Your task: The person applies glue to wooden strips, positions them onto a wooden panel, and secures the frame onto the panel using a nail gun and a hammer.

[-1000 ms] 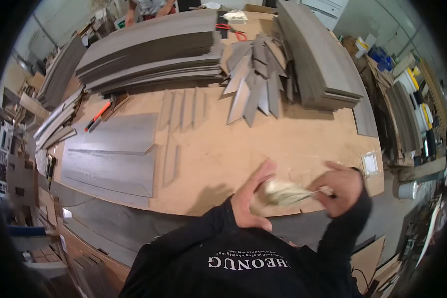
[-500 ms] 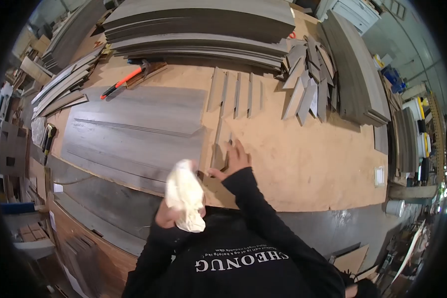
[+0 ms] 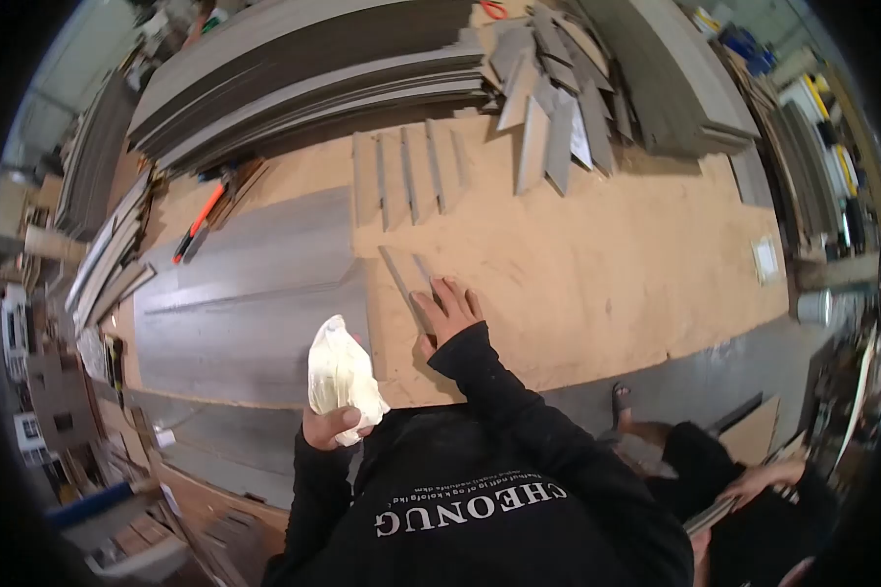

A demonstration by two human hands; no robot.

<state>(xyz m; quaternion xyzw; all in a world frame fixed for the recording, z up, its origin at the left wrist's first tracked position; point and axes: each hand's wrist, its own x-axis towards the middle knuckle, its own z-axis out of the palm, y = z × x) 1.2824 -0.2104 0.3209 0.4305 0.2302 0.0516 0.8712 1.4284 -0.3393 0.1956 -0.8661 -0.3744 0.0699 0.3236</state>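
My left hand [image 3: 331, 427] is wrapped round a soft, cream-coloured bag [image 3: 341, 377], crumpled and bulging, held upright near the table's front edge. Over the bare table, my right hand [image 3: 450, 311] has its fingers stretched out and apart. Its fingertips touch two thin grey strips [image 3: 397, 279], which stand on edge close together. Behind it, several similar strips [image 3: 408, 176] stand in a spaced row. To the left lies a wide grey panel [image 3: 255, 293] with a smooth face.
Tall stacks of grey boards [image 3: 313, 73] line the table's back, with another stack [image 3: 671, 78] at the right. Loose angled offcuts [image 3: 558, 108] are piled between them. An orange-handled hammer [image 3: 202, 220] lies at the left. A seated person [image 3: 744, 489] is at the lower right.
The view has turned and shifted. My right hand has settled lower over the strips, fingers still spread. My left hand keeps hold of the bag. Another person has come into view.
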